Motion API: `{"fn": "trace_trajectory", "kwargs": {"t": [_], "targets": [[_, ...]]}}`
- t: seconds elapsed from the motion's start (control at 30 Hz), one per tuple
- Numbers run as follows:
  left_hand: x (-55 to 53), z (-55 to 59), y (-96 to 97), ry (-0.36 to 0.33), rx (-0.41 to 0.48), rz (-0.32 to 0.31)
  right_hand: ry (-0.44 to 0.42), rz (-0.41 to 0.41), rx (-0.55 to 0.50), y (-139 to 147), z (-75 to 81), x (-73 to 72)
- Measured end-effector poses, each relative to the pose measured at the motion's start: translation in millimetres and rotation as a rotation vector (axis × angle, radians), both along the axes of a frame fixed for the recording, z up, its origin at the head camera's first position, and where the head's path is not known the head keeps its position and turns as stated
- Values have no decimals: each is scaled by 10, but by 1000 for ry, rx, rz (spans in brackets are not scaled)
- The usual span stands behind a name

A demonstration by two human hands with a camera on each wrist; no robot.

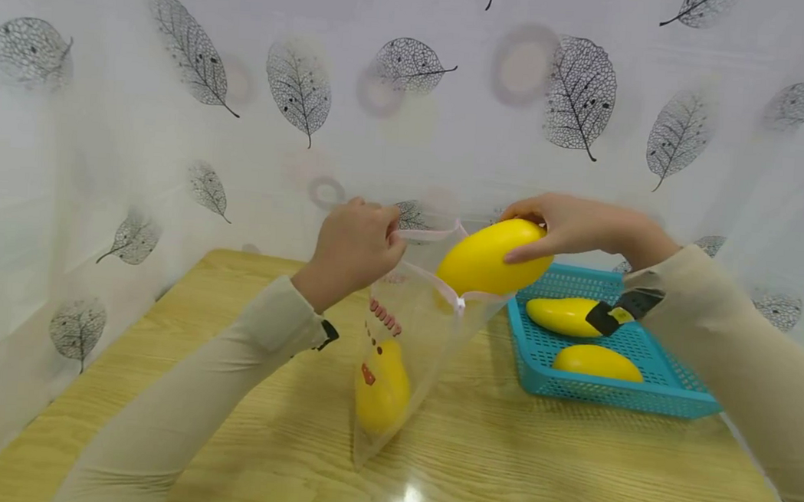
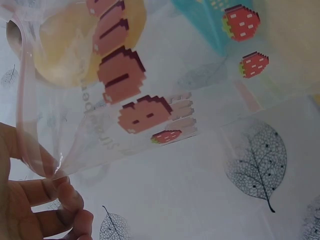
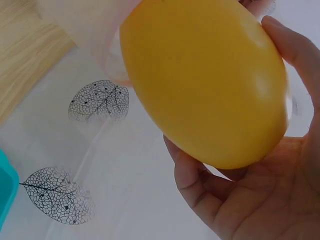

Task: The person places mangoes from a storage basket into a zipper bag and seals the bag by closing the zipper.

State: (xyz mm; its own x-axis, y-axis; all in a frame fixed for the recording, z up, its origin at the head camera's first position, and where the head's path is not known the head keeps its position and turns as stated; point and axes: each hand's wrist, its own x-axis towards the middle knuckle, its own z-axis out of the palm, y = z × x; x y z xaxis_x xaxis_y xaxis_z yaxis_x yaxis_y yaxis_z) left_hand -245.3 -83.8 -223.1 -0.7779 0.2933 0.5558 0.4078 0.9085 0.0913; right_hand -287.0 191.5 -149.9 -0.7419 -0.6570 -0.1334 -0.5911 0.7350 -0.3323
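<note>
My left hand [image 1: 357, 250] pinches the rim of a clear zip bag [image 1: 431, 345] printed with pink letters and strawberries. The bag hangs upright over the table, its mouth held apart. One yellow mango [image 1: 382, 392] lies at its bottom. With thumb and fingers around another, larger-looking mango [image 1: 491, 255], my right hand [image 1: 586, 225] holds it tilted at the bag's mouth, its lower end inside the opening. In the right wrist view the bag's pink rim [image 3: 117, 65] touches the side of this mango. The left wrist view shows the left fingertips [image 2: 70, 195] at the bag's edge.
A blue perforated basket [image 1: 614, 391] stands on the right of the wooden table [image 1: 259, 442]. Inside are two more mangoes, one at the back [image 1: 560, 316] and one at the front [image 1: 599, 361]. A leaf-patterned curtain [image 1: 437, 130] hangs behind the table.
</note>
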Motion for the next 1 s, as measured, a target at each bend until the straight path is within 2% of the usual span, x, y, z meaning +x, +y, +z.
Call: {"fn": "trace_trajectory", "kwargs": {"t": [0.23,0.7,1.0], "targets": [[-3,-4,5,-2,-3,10,-5,12,-7,-88,-109,-14],[13,9,71,23,-4,48,-63,52,-62,-117,-189,-23],[23,84,58,55,29,46,-110,114,-99,-124,-522,-4]]}}
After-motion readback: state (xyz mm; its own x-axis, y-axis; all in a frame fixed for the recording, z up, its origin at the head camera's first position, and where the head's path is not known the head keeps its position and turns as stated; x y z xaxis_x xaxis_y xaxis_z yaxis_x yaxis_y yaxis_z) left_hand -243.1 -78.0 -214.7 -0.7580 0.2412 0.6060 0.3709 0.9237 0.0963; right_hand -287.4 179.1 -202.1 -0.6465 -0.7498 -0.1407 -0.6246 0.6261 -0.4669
